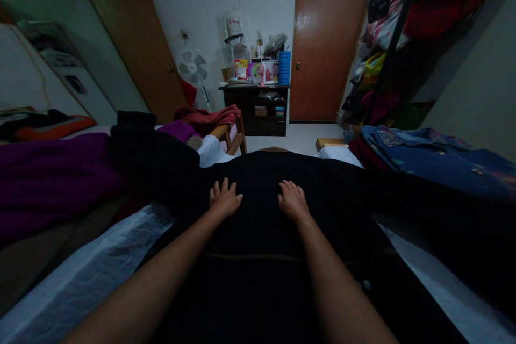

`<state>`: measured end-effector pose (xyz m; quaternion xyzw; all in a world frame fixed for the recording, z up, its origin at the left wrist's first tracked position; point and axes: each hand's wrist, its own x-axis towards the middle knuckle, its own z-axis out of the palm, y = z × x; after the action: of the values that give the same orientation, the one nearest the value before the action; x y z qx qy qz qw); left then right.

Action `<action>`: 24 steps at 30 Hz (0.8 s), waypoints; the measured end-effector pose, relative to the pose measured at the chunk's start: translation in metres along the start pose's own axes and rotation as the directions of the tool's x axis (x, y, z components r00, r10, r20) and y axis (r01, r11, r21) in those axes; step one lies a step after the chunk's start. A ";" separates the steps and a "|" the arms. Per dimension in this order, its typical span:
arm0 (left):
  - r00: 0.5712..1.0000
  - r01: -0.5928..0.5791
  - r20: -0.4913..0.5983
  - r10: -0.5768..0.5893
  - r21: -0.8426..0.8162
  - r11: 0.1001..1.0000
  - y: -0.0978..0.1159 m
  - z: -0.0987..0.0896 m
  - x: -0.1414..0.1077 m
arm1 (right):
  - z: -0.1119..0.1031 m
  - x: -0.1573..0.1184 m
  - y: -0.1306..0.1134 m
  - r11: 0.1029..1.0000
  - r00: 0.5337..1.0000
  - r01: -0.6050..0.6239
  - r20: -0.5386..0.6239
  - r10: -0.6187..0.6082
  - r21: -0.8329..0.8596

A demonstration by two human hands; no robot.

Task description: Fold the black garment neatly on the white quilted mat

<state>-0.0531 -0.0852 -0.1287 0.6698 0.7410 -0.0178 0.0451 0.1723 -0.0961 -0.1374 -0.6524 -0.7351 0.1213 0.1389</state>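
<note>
A black jacket (pixel 258 231) is spread out before me on a pale bed cover (pixel 108 258), its sleeves reaching out to both sides. Across its lower part runs a thin brownish seam line. My left hand (pixel 226 199) lies on the upper part of the jacket, palm down with fingers spread. To the right of it, my right hand (pixel 293 200) rests on the same cloth, fingers stretched forward and slightly bent. Neither hand grips anything that I can see.
Purple cloth (pixel 52 177) lies to the left. At the right is a folded denim jacket (pixel 435 158). Beyond the bed stand a wooden chair (pixel 237 137) draped with reddish cloth, a white fan (pixel 194 68) and a dark cabinet (pixel 258 113). Clothes and bags hang at the right.
</note>
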 end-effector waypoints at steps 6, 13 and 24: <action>0.997 -0.069 -0.031 0.068 -0.044 0.997 0.023 0.010 0.009 | -0.001 0.000 0.000 1.000 1.000 0.001 0.004 -0.001 -0.003; 0.999 0.018 -0.047 -0.019 -0.027 0.999 0.022 0.008 0.027 | -0.001 0.001 0.001 1.000 0.999 0.004 0.037 -0.003 -0.029; 0.965 -0.250 0.048 0.258 -0.134 0.959 0.056 0.012 -0.042 | -0.005 -0.002 -0.010 0.984 0.984 0.154 0.081 -0.161 0.087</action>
<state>0.0073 -0.1221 -0.1354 0.7542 0.6466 0.0135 0.1134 0.1655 -0.0993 -0.1292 -0.5802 -0.7843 0.1681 0.1416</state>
